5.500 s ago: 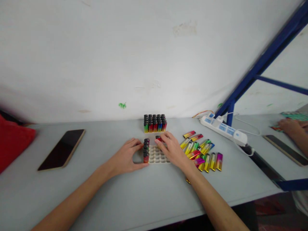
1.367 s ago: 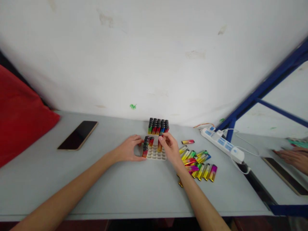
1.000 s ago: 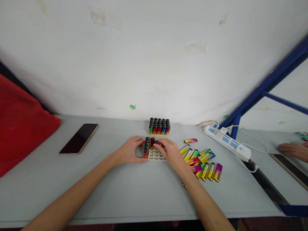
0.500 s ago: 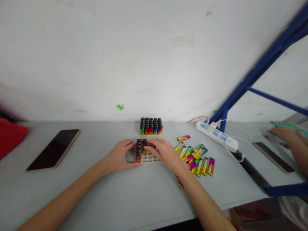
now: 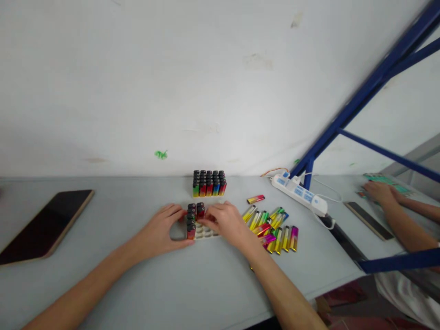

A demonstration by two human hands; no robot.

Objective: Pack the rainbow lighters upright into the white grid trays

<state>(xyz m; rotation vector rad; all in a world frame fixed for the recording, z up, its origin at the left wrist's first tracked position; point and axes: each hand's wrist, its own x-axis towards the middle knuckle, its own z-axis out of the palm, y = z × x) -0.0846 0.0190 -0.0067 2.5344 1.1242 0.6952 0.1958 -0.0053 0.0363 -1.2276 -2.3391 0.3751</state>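
Observation:
A pale tray with slots [image 5: 207, 232] lies on the grey table between my hands. Several black-topped lighters [image 5: 191, 222] stand upright along its left side. My left hand [image 5: 164, 230] curves around that side with thumb and fingers apart, touching the tray's edge. The fingers of my right hand [image 5: 225, 223] are closed at a red lighter [image 5: 200, 211], which stands upright in the tray beside the left column. Behind the tray stands a full block of black-topped lighters [image 5: 209, 184]. Right of my right hand lies a loose pile of coloured lighters [image 5: 271, 229].
A dark flat device [image 5: 48, 224] lies at the left. A white power strip [image 5: 299, 194] with cables sits at the right, by a blue metal frame [image 5: 309, 158]. Beyond the frame are another person's hands [image 5: 378, 190] and a second dark flat device [image 5: 367, 220].
The lighter at my right hand has gone from tilted to upright in the tray. The view has shifted, so most things appear farther left.

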